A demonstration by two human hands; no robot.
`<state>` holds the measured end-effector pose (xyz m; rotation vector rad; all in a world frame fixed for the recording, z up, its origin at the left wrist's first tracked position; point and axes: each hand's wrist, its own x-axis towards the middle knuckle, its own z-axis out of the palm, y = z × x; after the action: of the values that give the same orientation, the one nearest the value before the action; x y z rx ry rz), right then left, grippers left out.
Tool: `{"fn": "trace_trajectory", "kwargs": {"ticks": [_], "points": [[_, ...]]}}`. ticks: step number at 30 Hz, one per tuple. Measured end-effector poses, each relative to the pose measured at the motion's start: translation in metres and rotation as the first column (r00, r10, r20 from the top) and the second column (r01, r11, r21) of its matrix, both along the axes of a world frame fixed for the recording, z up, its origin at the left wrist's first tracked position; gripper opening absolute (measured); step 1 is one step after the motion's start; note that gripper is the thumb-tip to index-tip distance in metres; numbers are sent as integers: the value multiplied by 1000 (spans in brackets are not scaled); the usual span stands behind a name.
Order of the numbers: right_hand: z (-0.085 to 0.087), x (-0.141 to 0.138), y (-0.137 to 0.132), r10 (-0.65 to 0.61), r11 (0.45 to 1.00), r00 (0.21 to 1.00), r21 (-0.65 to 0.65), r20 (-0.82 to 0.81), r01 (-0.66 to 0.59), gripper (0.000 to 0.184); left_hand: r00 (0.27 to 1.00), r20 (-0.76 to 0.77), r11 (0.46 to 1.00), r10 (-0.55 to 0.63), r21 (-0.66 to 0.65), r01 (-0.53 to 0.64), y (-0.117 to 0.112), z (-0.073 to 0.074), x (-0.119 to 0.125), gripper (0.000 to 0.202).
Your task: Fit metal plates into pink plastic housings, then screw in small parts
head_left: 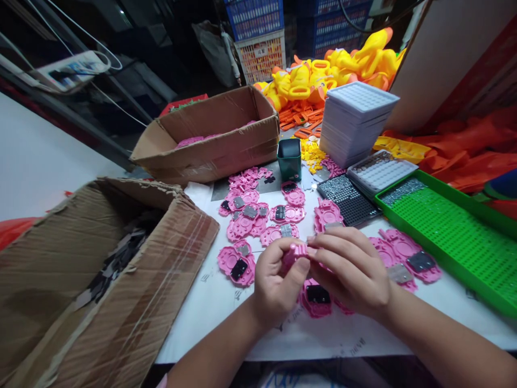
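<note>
My left hand [278, 283] and my right hand [350, 269] meet over the white table [226, 318], both pinching one small pink plastic part [298, 252] between fingers and thumbs. Just below the hands lies another pink part with a black insert [316, 297]. Several more pink parts [258, 221], some carrying grey or black inserts, are spread across the table beyond the hands. Two further pink parts [407, 258] lie to the right of my right hand.
A large open cardboard box [100, 280] with dark pieces stands at the left. Behind it is a second box [210, 140] with pink parts. A green cup [289, 159], stacked white trays [353, 121], a black tray [347, 196], a green tray [452, 231] and yellow toys [323, 75] crowd the back and right.
</note>
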<state>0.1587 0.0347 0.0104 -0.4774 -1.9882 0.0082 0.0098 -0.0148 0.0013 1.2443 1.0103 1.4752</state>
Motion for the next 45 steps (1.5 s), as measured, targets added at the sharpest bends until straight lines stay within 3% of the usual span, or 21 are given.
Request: {"fn": "trace_trajectory", "kwargs": {"ticks": [5,7,13,17,21,26,30,34,39,45], "points": [[5,4,1,150,985,988,-84,-43,-153,33,988,150,992,-30,-116,48,7,7,-11,18],[8,9,4,181,974,978,-117,-99,-192,37,975,221,986,12,-163,25,11,15,-18,25],[8,24,16,86,966,970,-218,-229,-137,35,943,260,970,207,-177,-164,28,34,-40,30],[2,26,20,4,951,968,-299,-253,-82,33,965,176,953,193,-267,-142,39,36,-50,34],[4,24,21,-21,952,981,-303,-195,-40,29,983,128,962,131,-257,-95,41,35,-49,47],[9,21,23,-37,968,989,-252,-140,0,23,997,-30,965,68,-253,-74,35,27,-36,30],[8,21,25,-44,959,989,-283,-138,3,20,986,-150,948,-67,-317,16,32,19,-26,25],[6,21,26,-47,959,989,-283,-141,6,20,926,-356,932,-128,-363,-11,31,16,-23,25],[6,20,27,-28,962,992,-273,-120,-6,19,761,-636,936,-129,-331,-117,30,16,-24,22],[8,20,27,-22,947,989,-322,-144,-25,18,680,-713,942,-174,-322,-96,36,12,-22,14]]}}
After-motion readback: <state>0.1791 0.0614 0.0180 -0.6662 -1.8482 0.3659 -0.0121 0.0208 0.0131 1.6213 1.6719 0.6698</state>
